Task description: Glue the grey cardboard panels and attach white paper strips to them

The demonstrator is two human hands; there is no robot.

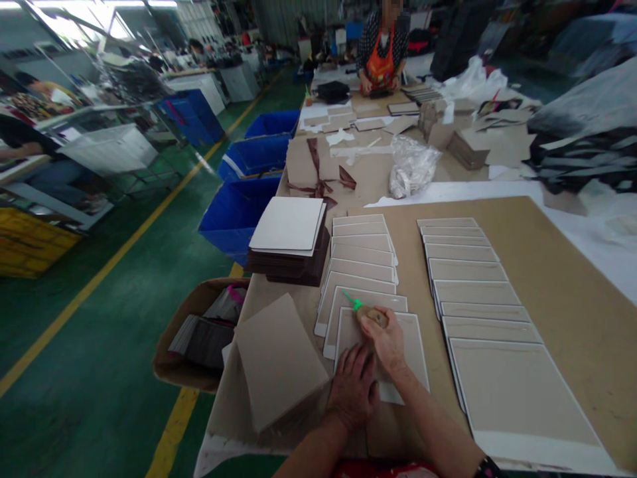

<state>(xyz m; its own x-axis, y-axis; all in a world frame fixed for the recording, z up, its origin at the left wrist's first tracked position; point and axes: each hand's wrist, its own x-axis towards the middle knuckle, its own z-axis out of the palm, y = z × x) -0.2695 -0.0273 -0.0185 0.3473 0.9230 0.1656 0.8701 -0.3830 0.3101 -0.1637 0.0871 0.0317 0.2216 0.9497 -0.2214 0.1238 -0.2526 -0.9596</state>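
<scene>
My right hand is wrapped around a glue bottle with a green nozzle, which points up and left over the overlapping boards. Fingers stretched forward, my left hand lies flat on the nearest beige board, at its left part. This board has a pale edge, and a row of similar boards fans away behind it. Left of my hands sits a stack of plain beige boards. Beyond that rises a pile of dark brown pieces topped with white boards.
A second overlapping row of boards runs along the right. Blue bins and a cardboard box stand beside the table's left edge. Farther back lie a brown ribbon and a clear plastic bag. A person in an orange apron stands at the far end.
</scene>
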